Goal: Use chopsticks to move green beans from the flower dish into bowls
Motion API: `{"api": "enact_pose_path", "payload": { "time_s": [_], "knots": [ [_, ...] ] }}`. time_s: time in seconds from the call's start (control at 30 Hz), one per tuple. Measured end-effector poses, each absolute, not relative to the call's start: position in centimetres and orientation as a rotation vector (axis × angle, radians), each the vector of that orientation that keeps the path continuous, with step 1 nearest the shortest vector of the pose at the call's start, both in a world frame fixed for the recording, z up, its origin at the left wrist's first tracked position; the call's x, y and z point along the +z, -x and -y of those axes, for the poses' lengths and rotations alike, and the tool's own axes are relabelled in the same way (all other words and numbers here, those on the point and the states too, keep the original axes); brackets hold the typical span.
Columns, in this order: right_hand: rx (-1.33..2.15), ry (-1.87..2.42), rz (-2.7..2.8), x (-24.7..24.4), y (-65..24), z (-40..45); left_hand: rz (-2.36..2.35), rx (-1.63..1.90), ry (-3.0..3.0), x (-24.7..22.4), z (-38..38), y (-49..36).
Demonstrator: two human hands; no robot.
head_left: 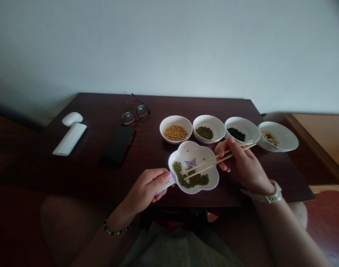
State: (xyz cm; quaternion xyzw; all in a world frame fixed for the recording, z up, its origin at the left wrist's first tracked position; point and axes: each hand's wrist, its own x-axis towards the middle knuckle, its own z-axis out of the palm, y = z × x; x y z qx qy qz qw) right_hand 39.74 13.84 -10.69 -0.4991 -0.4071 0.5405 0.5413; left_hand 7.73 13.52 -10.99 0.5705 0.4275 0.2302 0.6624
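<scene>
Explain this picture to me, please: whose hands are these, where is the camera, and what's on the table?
No robot here: these are a person's bare hands, seen from a camera worn on the head. The left hand grips a flower-shaped dish by its handle; the right hand holds chopsticks reaching into its green beans. Beyond are four white bowls with tan, green, black and mixed contents. On the dark table also lie glasses, a phone-like slab and two white objects.

Dim, soft light is falling on the pale wall [169, 48], while the dark table [147, 159] is fading into shadow. Lower corners are sinking into murk, wide-angle edges are stretching, and fine detail is blurring, perhaps slightly.
</scene>
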Motion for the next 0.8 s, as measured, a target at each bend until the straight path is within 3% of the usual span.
{"api": "enact_pose_path", "payload": {
  "time_s": [0.8],
  "knots": [
    [1.269, 1.137, 0.947, -10.82, -39.75, -13.66, -0.944, 0.530, -1.284, -11.03, -13.59, -7.62]
  ]
}}
